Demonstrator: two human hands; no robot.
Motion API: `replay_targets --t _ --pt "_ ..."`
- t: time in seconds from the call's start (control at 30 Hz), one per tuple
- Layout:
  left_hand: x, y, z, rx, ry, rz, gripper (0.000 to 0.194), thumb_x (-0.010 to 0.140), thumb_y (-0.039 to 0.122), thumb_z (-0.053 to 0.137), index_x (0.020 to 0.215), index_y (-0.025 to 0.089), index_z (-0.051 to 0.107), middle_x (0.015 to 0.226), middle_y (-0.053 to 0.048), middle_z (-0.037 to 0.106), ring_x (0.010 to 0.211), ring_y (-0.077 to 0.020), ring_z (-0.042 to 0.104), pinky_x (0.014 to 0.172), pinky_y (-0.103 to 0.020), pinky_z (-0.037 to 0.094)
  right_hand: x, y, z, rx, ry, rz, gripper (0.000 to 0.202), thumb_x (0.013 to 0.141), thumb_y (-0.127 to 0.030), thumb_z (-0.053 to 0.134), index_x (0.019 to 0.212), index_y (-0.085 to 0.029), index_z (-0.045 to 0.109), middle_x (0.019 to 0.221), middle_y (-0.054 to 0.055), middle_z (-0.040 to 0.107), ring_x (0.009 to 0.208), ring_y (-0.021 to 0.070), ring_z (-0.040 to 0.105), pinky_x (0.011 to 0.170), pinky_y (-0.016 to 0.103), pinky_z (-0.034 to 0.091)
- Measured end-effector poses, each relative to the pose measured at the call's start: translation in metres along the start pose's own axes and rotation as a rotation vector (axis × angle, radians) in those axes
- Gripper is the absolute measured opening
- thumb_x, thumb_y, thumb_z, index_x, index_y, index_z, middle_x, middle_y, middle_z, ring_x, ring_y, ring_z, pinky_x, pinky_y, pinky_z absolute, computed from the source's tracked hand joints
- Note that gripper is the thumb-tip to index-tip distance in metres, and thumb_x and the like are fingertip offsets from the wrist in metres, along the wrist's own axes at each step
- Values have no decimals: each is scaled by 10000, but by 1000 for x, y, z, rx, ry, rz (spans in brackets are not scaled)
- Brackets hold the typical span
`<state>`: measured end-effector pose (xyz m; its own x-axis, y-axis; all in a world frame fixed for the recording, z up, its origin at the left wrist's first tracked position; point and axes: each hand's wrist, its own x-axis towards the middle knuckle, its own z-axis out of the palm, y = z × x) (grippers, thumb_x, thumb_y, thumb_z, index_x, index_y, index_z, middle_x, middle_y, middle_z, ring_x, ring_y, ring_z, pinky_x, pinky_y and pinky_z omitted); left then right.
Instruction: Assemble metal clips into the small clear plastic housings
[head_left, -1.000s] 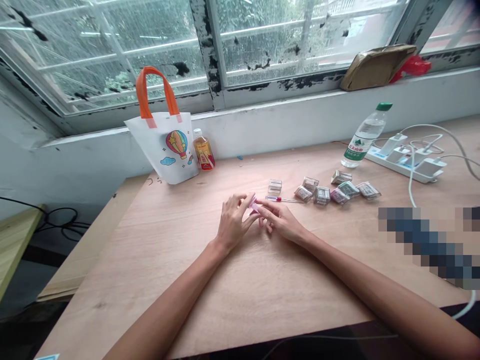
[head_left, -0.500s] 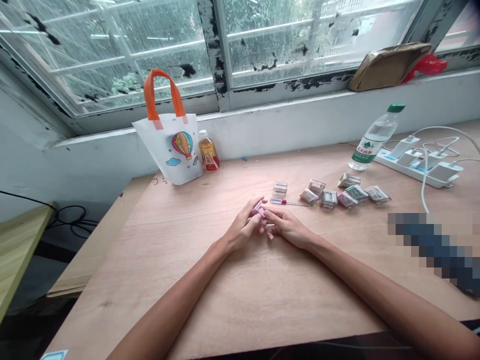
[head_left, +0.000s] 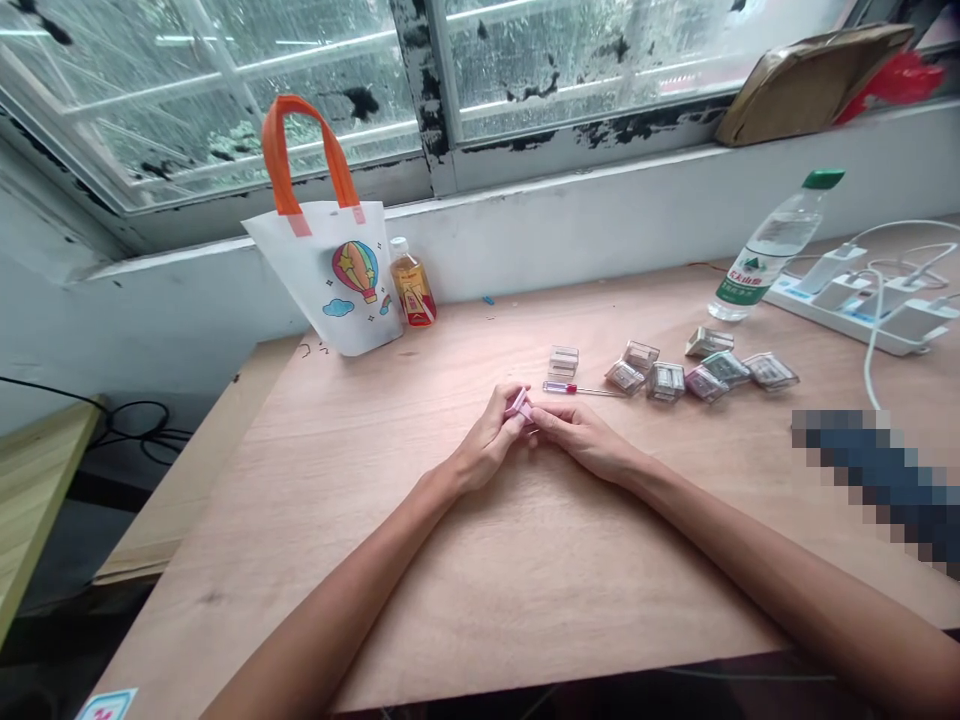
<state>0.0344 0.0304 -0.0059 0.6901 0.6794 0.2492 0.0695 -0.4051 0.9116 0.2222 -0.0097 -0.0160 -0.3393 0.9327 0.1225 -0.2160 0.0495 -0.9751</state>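
My left hand (head_left: pixel 487 435) is closed around a small pink plastic piece (head_left: pixel 519 402), whose upper part shows between thumb and fingers. From the right, my right hand (head_left: pixel 581 435) pinches at the lower end of the same piece; its fingertips partly hide that end. Just beyond my hands lies a screwdriver (head_left: pixel 566 387) with a clear and red handle, its shaft pointing right. Behind it stands a small clear plastic case (head_left: pixel 563 361), which looks like a pencil sharpener. Several similar cases (head_left: pixel 666 382) sit in a loose group to the right, some tinted pink or green.
A white bag (head_left: pixel 330 290) with orange handles and an amber drink bottle (head_left: pixel 413 288) stand by the wall. At right are a water bottle (head_left: pixel 765 255) and a white power strip (head_left: pixel 847 315) with plugs and cables. A blurred-out dark patch (head_left: pixel 885 485) covers the right side.
The view has shifted slightly. My right hand's fingers have drawn in closer around the pink piece, which stays in my left hand. The screwdriver and the cases lie as before.
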Motion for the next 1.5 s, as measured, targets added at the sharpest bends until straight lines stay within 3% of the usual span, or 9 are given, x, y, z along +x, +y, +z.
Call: replay_targets --t 0.17,0.33,0.57,0.67,0.83,1.1,1.27,1.5 --pt "2 -1 -1 177 20 43 393 1037 381 430 1398 227 437 1279 -103 525 1184 -243 545 1069 -418 469 3 4 -5 213 7 94 252 874 -414 756 959 -179 785 1043 80 727 907 165 644 831 295 534" --pt "2 -3 0 144 26 36 415 1027 392 436 1416 249 434 1343 -100 523 1230 -249 550 1095 -424 454 4 1 -6 293 -9 151 257 826 -350 812 1028 -192 798 1132 91 734 981 173 672 852 292 563" --pt "2 2 1 34 70 -28 408 980 339 456 1370 219 480 1382 -112 563 1308 -271 527 1111 -432 433 5 4 -4 174 -30 93 302 878 -439 746 1080 -219 795 1117 69 738 1032 197 678 870 315 559" --pt "2 5 0 -11 77 -16 363 944 300 463 1292 207 509 1315 -100 585 1213 -258 566 1050 -415 464 4 4 -6 76 -79 57 304 901 -448 710 1082 -218 789 1124 59 721 1059 202 651 908 327 534" --pt "2 10 0 -82 48 -9 350 869 242 461 1213 217 519 1089 -48 593 892 -188 577 826 -340 504 1 -1 -6 2 -96 21 309 896 -476 700 991 -197 792 1055 49 709 1032 207 632 957 357 500" --pt "3 9 1 -150 33 -17 339 869 233 441 1198 207 518 880 -12 529 673 -143 484 632 -281 448 -2 6 5 194 -93 46 331 901 -474 711 1058 -189 779 1044 65 716 1010 187 652 1013 363 487" --pt "2 7 1 -184 55 -8 298 888 269 457 1170 205 530 1030 -54 591 684 -139 510 634 -294 478 0 11 9 261 -83 37 301 898 -446 718 1016 -176 778 1016 68 696 991 191 625 1003 360 469" --pt "0 9 5 -180 129 -67 334 867 251 433 1181 197 533 1207 -83 597 623 -105 548 575 -272 520 2 18 38 405 131 -2 229 892 -449 685 942 -226 691 894 35 580 788 164 504 765 314 466"
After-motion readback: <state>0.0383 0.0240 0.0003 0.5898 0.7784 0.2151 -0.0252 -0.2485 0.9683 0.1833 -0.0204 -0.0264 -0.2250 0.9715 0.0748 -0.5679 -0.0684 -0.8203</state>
